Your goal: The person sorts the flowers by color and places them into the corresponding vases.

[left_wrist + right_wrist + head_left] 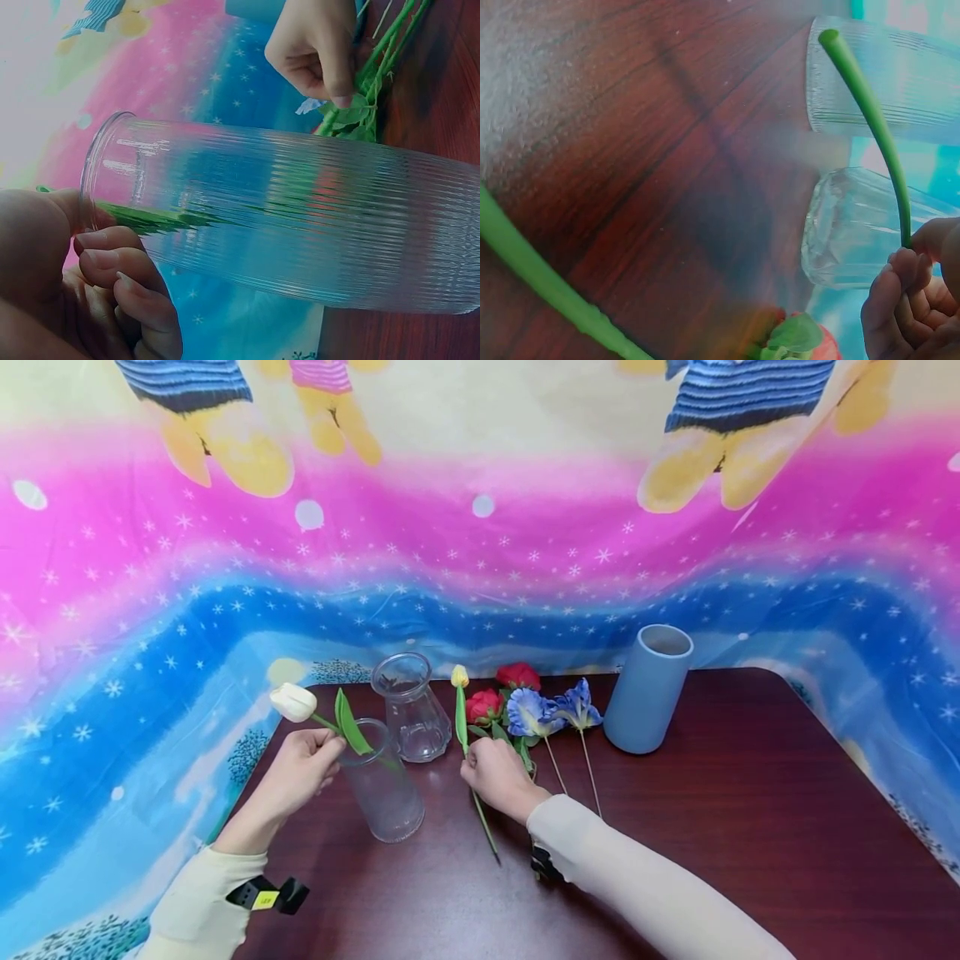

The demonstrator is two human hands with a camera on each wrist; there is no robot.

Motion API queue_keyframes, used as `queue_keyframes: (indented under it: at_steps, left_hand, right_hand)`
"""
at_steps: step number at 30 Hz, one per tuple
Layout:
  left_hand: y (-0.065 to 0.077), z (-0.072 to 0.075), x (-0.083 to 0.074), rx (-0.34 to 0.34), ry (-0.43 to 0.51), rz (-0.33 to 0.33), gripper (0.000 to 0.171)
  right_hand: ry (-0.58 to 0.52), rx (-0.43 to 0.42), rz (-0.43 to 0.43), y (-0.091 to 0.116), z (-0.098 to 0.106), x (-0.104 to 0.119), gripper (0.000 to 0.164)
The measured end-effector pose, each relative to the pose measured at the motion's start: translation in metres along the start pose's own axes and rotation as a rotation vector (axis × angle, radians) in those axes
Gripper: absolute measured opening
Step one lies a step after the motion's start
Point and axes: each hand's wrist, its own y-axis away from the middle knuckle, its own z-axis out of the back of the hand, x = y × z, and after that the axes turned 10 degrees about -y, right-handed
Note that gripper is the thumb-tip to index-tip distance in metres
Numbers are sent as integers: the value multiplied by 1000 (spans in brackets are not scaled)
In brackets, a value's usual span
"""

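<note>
My left hand [300, 768] pinches the stem of a white tulip [293, 702] at the rim of a ribbed clear glass vase [386, 802]. In the left wrist view, the green stem [161, 217] shows through the vase wall, and the left hand [112, 292] is beside the rim. Over the table, my right hand [501, 777] grips a yellow tulip [460, 678] partway down its stem, the bloom upward. The cut end of that tulip's stem [877, 124] sticks out from the right hand [911, 307] in the right wrist view.
Behind the ribbed vase stands a flared clear glass vase [416, 722]. Red flowers [484, 706] and blue flowers [534, 713] lie right of centre on the dark wooden table [735, 827]. Farther right is a tall blue-grey vase [647, 693]. A patterned cloth [480, 552] hangs behind.
</note>
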Motion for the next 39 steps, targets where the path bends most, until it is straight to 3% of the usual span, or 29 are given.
queue_keyframes:
  at_steps: [12, 39]
  left_hand:
    - [1, -1, -1, 0, 23, 29, 32]
    - [1, 0, -1, 5, 35, 38, 31]
  right_hand:
    - [2, -21, 9, 13, 16, 10, 43]
    - [-105, -114, 242, 26, 54, 47, 30]
